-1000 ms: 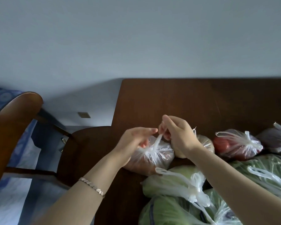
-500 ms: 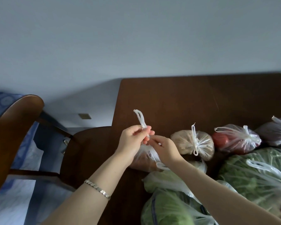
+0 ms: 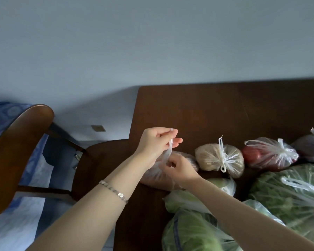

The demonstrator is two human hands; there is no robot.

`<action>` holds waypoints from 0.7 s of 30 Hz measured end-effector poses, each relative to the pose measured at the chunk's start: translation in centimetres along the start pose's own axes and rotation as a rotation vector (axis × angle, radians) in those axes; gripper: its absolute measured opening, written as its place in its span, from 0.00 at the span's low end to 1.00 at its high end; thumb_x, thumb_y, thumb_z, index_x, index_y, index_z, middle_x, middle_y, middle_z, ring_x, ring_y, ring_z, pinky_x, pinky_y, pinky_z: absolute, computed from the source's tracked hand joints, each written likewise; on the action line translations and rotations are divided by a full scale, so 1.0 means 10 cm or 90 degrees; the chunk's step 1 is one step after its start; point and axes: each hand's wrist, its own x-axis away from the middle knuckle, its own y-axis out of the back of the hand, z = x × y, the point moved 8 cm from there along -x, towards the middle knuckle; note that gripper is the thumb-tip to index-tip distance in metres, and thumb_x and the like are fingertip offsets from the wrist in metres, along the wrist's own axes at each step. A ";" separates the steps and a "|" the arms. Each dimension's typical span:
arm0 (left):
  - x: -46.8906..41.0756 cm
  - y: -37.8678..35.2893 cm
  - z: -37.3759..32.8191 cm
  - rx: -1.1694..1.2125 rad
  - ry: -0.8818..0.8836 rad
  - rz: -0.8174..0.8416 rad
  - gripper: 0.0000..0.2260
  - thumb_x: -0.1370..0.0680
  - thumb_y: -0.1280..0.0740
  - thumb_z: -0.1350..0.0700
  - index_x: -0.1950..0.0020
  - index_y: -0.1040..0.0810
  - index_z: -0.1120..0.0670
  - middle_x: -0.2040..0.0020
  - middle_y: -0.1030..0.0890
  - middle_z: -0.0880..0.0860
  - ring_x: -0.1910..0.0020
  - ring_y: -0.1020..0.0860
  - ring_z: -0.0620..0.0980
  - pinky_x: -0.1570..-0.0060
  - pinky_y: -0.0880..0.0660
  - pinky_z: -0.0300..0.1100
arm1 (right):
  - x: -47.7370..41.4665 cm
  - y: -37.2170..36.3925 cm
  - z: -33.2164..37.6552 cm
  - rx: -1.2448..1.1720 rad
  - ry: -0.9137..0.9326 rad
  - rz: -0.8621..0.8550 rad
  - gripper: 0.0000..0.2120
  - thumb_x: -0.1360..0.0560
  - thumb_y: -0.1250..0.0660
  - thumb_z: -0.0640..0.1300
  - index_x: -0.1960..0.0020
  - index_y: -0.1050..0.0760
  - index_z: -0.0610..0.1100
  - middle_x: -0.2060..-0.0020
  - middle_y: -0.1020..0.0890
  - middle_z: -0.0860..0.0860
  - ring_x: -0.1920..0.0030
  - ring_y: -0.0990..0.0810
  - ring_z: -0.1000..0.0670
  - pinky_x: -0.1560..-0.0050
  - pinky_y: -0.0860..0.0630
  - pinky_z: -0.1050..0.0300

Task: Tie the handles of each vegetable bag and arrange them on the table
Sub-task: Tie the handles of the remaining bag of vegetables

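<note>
Plainly thin, clear bag [image 3: 157, 179], white handle [image 3: 168, 150] taut, upright.

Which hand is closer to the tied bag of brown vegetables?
Right. The right hand sits just left of the brown bag; the left hand is higher and farther left, pinching a handle.

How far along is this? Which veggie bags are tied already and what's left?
Done: the brown bag, the red bag and the dark bag show knotted handles. In hand: the left hand holds a handle up from the corner bag while the right hand pinches at its neck. Left: the leafy greens bag shows a loose handle loop; the front green bag I cannot judge.
</note>
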 end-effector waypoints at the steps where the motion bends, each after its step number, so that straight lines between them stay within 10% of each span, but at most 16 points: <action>1: -0.05 -0.01 0.03 -0.018 0.010 0.001 0.06 0.24 0.33 0.59 0.49 0.21 0.58 0.54 0.18 0.54 0.54 0.17 0.52 0.48 0.20 0.46 | 0.00 0.02 -0.01 -0.028 -0.021 -0.002 0.15 0.26 0.34 0.43 0.70 0.30 0.41 0.74 0.32 0.51 0.71 0.36 0.54 0.67 0.39 0.58; 6: -0.10 0.15 0.17 -0.483 -0.067 -0.071 0.13 0.21 0.41 0.47 0.47 0.35 0.56 0.53 0.20 0.53 0.55 0.21 0.49 0.64 0.29 0.32 | 0.01 0.06 -0.23 -0.256 -0.197 -0.027 0.13 0.23 0.37 0.46 0.53 0.20 0.36 0.70 0.27 0.50 0.69 0.32 0.56 0.65 0.35 0.63; 13: 0.00 0.02 0.43 -0.639 -0.261 0.034 0.13 0.21 0.38 0.54 0.43 0.22 0.60 0.51 0.22 0.56 0.50 0.23 0.52 0.52 0.28 0.40 | 0.01 0.18 -0.33 -0.335 -0.193 -0.098 0.11 0.24 0.36 0.41 0.63 0.23 0.39 0.72 0.24 0.48 0.72 0.29 0.54 0.67 0.30 0.63; 21: -0.01 0.10 0.49 -0.532 -0.242 0.032 0.08 0.26 0.31 0.58 0.53 0.17 0.62 0.59 0.24 0.55 0.58 0.25 0.50 0.59 0.33 0.36 | 0.07 0.26 -0.38 -0.243 -0.179 -0.214 0.17 0.25 0.35 0.44 0.71 0.22 0.40 0.81 0.23 0.54 0.78 0.25 0.59 0.69 0.26 0.69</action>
